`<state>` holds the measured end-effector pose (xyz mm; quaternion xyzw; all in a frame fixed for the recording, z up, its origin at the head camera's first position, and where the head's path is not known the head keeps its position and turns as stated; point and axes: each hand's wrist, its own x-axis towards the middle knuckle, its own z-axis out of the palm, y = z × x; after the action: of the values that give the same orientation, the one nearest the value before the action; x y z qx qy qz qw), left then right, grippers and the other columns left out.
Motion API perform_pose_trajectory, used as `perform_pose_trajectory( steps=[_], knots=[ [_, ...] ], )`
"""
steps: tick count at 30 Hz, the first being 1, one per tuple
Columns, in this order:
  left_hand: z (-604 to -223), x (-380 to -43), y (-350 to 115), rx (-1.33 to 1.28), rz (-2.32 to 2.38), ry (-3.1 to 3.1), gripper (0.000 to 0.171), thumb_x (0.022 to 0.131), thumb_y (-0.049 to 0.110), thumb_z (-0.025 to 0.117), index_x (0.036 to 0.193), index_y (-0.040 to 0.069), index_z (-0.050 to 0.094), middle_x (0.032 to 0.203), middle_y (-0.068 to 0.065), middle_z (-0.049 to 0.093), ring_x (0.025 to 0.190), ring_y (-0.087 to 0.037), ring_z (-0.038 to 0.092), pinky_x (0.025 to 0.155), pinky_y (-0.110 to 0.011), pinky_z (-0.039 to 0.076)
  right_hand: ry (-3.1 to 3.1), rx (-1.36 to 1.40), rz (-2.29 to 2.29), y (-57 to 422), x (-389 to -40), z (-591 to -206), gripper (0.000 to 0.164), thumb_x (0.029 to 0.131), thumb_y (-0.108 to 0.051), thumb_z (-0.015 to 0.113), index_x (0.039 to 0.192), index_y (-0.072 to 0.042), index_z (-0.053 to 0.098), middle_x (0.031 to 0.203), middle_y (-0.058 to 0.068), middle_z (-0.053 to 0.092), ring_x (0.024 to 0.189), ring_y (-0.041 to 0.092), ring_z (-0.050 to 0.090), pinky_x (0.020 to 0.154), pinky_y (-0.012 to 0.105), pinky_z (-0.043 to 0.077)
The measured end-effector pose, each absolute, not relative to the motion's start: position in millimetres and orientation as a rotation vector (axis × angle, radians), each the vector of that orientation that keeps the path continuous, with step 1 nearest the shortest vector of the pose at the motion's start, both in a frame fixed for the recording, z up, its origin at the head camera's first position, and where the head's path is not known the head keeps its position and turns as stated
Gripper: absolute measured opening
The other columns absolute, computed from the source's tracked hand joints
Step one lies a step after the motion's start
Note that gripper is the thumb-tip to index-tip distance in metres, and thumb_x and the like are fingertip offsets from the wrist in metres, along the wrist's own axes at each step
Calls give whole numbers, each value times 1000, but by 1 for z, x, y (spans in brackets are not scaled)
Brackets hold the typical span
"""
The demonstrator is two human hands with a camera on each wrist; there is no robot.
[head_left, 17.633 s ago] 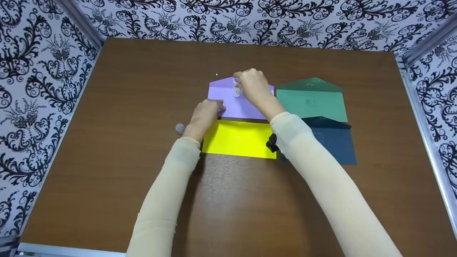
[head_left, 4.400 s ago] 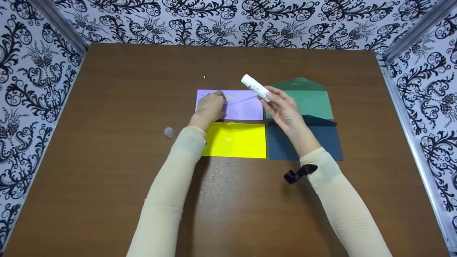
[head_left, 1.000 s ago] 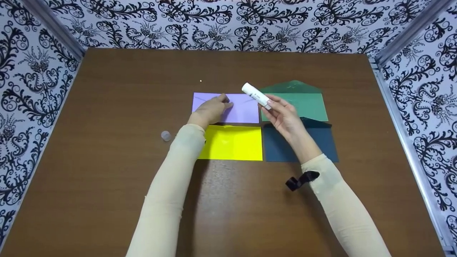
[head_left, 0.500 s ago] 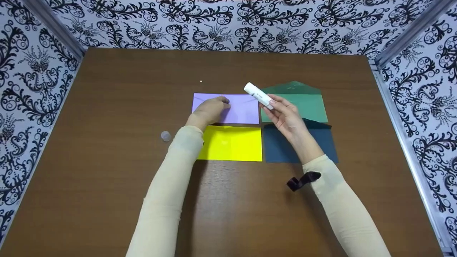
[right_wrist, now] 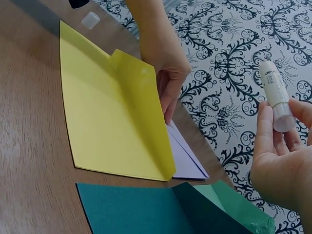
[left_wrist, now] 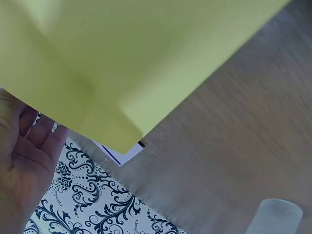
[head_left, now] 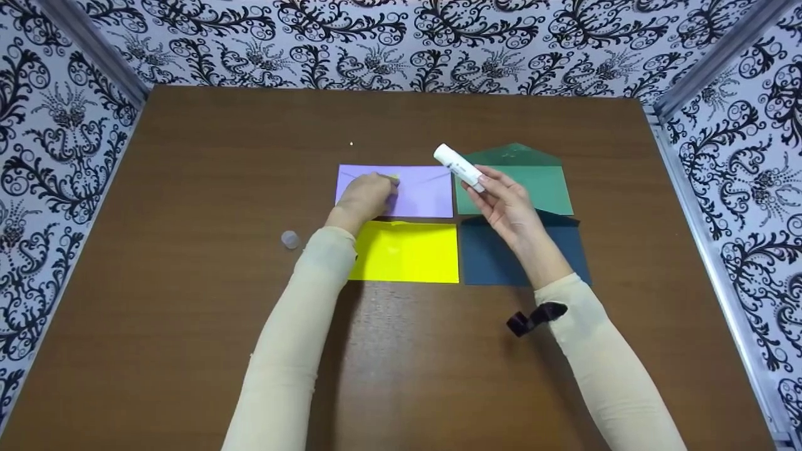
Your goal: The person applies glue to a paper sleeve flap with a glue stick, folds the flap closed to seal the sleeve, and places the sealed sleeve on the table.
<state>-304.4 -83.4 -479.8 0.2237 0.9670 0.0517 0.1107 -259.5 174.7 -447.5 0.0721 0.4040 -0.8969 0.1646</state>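
Note:
Over the purple envelope [head_left: 427, 193], its flap folded down, my left hand [head_left: 362, 198] reaches in from the left, and its fingertips press on the flap. In the right wrist view the left hand [right_wrist: 165, 62] has its fingers pointing downward, partly behind the yellow envelope [right_wrist: 105, 107]. My right hand [head_left: 510, 210] holds a white glue stick [head_left: 458, 167] tilted above the green envelope [head_left: 532, 188]. Fingers and thumb pinch the glue stick [right_wrist: 274, 90] near its base in the right wrist view.
Nearest me lie the yellow envelope [head_left: 407, 254] and a dark blue envelope [head_left: 498, 250]. The green and blue flaps are unfolded. A translucent cap [head_left: 290, 239] lies on the brown table [head_left: 207, 188] to the left. Patterned walls [head_left: 388, 37] enclose the table.
Long before, the purple flap stood unfolded with the glue stick on it; now it is folded down. Within the last second, my left fingers shift slightly on it; the glue stick stays raised.

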Motion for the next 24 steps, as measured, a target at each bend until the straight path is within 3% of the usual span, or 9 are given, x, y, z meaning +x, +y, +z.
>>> perform_pose_trajectory(
  steps=[3, 6, 10, 17, 24],
  knots=[
    [-480, -305, -84, 643, 172, 2838, 9, 86, 14, 67, 94, 12, 73, 99, -4, 69, 86, -24, 59, 84, -35, 52, 1154, 202, -2559, 176, -259, -446, 28, 85, -4, 67, 112, -3, 64, 130, 18, 42, 100, 28, 65, 85, 31, 53],
    [-480, -304, -86, 652, 185, 2825, 21, 87, 14, 68, 107, 12, 70, 117, -4, 65, 103, -24, 60, 95, -35, 49, 1152, 192, -2561, 177, -258, -445, 27, 86, -3, 66, 113, -3, 63, 129, 18, 43, 99, 27, 66, 85, 30, 53],
    [-475, -303, -94, 670, 287, 2797, 40, 90, 12, 63, 129, 13, 58, 143, -5, 46, 131, -25, 44, 109, -38, 36, 1149, 176, -2555, 178, -256, -443, 26, 87, -3, 64, 113, -4, 62, 127, 18, 45, 99, 26, 66, 84, 29, 54],
    [-454, -300, -100, 535, 374, 2781, 50, 91, 7, 59, 139, 15, 47, 149, -7, 36, 135, -28, 37, 111, -43, 33, 1128, 163, -2584, 187, -255, -438, 31, 86, -2, 66, 116, -2, 61, 127, 17, 47, 101, 28, 65, 85, 31, 54],
    [-466, -294, -102, 468, 253, 2719, 62, 89, 13, 65, 145, 14, 39, 155, -9, 25, 140, -32, 26, 114, -45, 25, 1131, 171, -2586, 193, -253, -438, 33, 84, -1, 67, 117, -1, 61, 127, 17, 46, 102, 29, 65, 85, 31, 53]
  ],
)
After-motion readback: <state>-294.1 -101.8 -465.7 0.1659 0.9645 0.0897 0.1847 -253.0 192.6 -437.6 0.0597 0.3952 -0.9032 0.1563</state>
